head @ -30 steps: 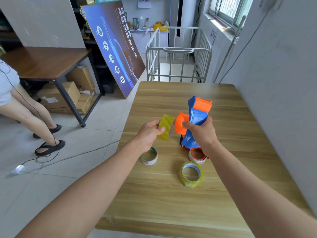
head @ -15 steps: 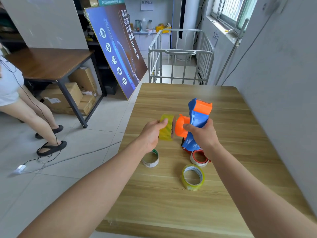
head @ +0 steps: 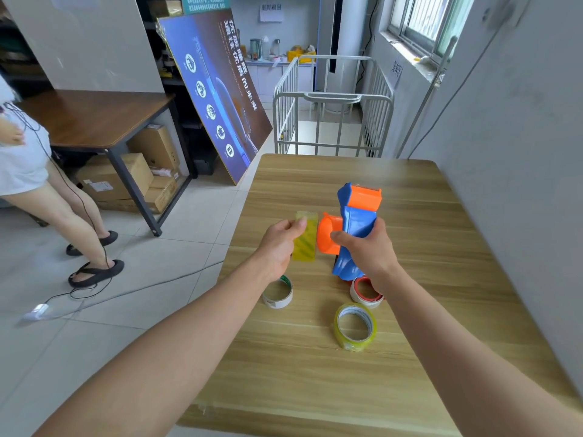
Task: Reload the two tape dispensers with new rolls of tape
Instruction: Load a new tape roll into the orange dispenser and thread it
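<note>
My right hand (head: 367,249) grips a blue and orange tape dispenser (head: 356,222) upright above the wooden table (head: 426,247). Its orange hub (head: 328,234) points left. My left hand (head: 280,244) holds a yellowish tape roll (head: 305,239) edge-on, a small gap left of the hub. On the table lie a yellow roll (head: 355,327), a red-edged white core (head: 366,291) and a green-edged white core (head: 278,293). Something red and dark (head: 343,278) shows under the blue dispenser; I cannot tell what it is.
A grey wall (head: 511,152) runs along the table's right side. A white metal cage cart (head: 331,105) stands behind the table. To the left are a person's legs (head: 72,222), a floor cable (head: 142,288), a dark desk (head: 94,118) with boxes, and a leaning poster (head: 217,89).
The roll in my left hand went in toward the orange hub, then drew slightly back and turned edge-on. The dispenser stayed almost still in my right hand.
</note>
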`<state>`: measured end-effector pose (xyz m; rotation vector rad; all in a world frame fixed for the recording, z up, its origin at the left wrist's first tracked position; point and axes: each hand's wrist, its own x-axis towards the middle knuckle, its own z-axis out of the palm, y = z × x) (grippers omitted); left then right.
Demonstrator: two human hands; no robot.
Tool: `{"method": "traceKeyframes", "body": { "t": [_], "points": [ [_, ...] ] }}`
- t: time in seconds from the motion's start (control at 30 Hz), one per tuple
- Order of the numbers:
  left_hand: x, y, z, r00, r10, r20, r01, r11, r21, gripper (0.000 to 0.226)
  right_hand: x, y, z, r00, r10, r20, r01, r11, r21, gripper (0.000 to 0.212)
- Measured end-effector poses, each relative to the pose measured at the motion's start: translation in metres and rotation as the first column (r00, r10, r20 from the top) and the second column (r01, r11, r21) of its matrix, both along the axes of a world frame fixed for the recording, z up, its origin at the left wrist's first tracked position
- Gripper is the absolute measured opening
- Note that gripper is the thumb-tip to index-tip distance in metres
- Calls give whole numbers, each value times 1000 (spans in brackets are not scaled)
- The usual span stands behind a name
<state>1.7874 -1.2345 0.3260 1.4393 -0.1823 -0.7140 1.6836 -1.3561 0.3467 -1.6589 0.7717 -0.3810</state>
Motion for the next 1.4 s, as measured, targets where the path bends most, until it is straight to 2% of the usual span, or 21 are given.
{"method": "traceKeyframes", "body": {
  "t": [0.27, 0.4, 0.5, 0.57, 0.7, 0.8, 0.87, 0.93, 1.0, 1.07, 1.17, 1.3, 1.4],
  "points": [
    [-3, 1, -1, 996, -36, 79, 37, 999, -13, 19, -2, 0, 2, 1000, 12, -4, -12, 1000, -18, 56],
    [-4, 2, 1, 994, -77, 77, 79, 997, -25, 21, -4, 0, 3, 1000, 19, -10, -19, 999, -28, 55],
    [-2, 1, 4, 998, -66, 19, 67, 995, -78, 18, -4, 0, 4, 999, 28, -19, -28, 999, -29, 53],
    [0, 0, 4, 999, -32, 25, 33, 999, -44, 20, -4, 0, 3, 999, 35, -31, -36, 999, -35, 52],
    [6, 1, 1, 980, -40, 196, 2, 982, 191, 19, -4, -1, 3, 998, 14, -65, -18, 998, -60, 50],
    [5, 3, 8, 985, -66, 158, 41, 987, 158, 17, -5, -2, 2, 997, -14, -78, 9, 998, -64, 47],
    [4, 3, 10, 984, -100, 147, 69, 977, 202, 47, -6, -4, 2, 996, -27, -79, 22, 998, -63, 45],
    [3, 4, 7, 965, -152, 216, 75, 941, 330, 72, -6, -5, 4, 995, -39, -88, 32, 997, -70, 45],
    [4, 4, 4, 921, -208, 330, 51, 903, 427, 66, -6, -6, 5, 993, -60, -98, 51, 995, -89, 45],
    [4, 5, 6, 870, -244, 429, 22, 887, 461, 54, -6, -7, 8, 990, -94, -109, 81, 990, -118, 47],
    [6, 6, 7, 794, -300, 529, 2, 871, 492, 54, -6, -10, 13, 988, -115, -99, 101, 986, -136, 50],
    [2, 5, 9, 747, -303, 592, -1, 890, 456, 58, -4, -9, 15, 994, -28, -106, 14, 991, -132, 50],
    [-3, 2, 8, 741, -174, 648, -116, 918, 380, 38, -4, -3, 11, 994, 34, -100, -44, 993, -107, 46]
  ]
}}
